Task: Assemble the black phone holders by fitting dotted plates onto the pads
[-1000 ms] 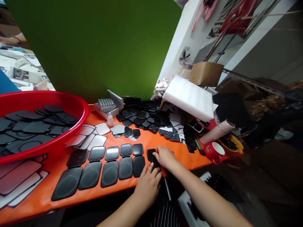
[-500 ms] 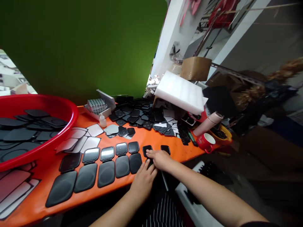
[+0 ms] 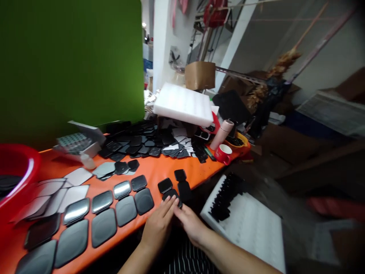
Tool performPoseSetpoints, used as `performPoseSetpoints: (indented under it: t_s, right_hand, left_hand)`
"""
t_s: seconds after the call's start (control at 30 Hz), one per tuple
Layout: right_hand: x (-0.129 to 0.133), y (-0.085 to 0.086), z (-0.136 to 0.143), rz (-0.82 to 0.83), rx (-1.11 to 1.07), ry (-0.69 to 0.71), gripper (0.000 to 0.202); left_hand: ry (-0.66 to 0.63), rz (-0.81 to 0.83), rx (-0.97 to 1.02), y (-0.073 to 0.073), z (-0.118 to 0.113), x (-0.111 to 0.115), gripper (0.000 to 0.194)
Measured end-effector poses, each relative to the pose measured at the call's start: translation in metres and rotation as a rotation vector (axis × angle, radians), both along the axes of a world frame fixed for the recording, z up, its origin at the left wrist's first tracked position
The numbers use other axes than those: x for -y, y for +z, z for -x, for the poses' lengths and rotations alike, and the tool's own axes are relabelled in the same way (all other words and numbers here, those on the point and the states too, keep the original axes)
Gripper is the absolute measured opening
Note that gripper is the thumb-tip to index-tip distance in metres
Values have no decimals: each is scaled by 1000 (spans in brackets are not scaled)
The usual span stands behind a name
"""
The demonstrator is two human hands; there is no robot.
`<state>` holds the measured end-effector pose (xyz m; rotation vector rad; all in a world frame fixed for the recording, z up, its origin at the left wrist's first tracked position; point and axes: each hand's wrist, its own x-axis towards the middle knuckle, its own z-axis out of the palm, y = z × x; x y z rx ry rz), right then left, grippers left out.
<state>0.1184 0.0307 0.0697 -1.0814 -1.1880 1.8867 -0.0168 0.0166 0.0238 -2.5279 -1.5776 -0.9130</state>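
Table edge [image 3: 129, 227] beside left hand [image 3: 160, 222]

No readable text, label, brand, number or sign anywhere

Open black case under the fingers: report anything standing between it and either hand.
Nothing visible does. The left hand has its fingers on the near half of the open black case, and the right hand is at its near edge. The neighbouring case lies to the right, not between.

View turned rightward, right hand [image 3: 191, 225] drawn back, rightmost black case [image 3: 184, 187] uncovered
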Motion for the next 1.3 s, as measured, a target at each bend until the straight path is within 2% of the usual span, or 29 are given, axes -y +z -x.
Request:
performPoseSetpoints:
  t_s: [0.1, 0.17, 0.27, 0.33, 0.4, 0.47, 0.53, 0.6, 0.7, 0.77, 0.9, 1.03, 1.17, 1.23, 1.3]
  right_hand:
    - [8, 12, -5, -36, -121, -139, 39]
    - [5, 21, -29, -61, -73, -253, 38]
    - [-4, 47, -102, -220, 216, -471, 34]
    - [-9, 70, -165, -409, 526, -641, 33]
    - [-14, 89, -223, -561, 905, -771, 33]
    - [-23, 94, -264, -587, 1285, -630, 27]
    - [-36, 83, -285, -521, 1535, -379, 23]
    - [-52, 63, -291, -461, 1605, -260, 20]
    - [-76, 34, -290, -435, 1624, -203, 19]
    - [-88, 23, -291, -442, 1632, -168, 20]
    - [-102, 18, -299, -461, 1625, -105, 23]
    - [-108, 9, -299, -446, 1604, -72, 22]
    - [-108, -3, -292, -385, 1601, -99, 20]
    - [-105, -2, -290, -373, 1597, -131, 18]
    - [-99, 5, -287, -401, 1584, -185, 20]
  left_hand:
    - [-119, -52, 60, 8, -19, 7, 57]
    - [-259, -67, 48, 17, -32, 8, 57]
    - [-424, -86, 27, 31, -45, 3, 51]
    - [-412, -73, 38, 38, -45, -7, 45]
    - [-326, -46, 34, 40, -37, -21, 38]
    - [-208, -12, -17, 37, -24, -36, 32]
    - [-113, 15, -119, 29, -9, -49, 31]
    - [-85, 28, -200, 18, 3, -56, 34]
    - [-72, 45, -251, 2, 11, -57, 37]
    - [-75, 49, -260, -4, 8, -54, 38]
    - [-86, 63, -287, -6, -6, -56, 38]
    - [-94, 99, -332, -1, -32, -66, 43]
    - [-4, 157, -393, 5, -64, -75, 47]
    - [45, 185, -397, 7, -74, -78, 46]
    - [40, 196, -386, 6, -77, -82, 43]
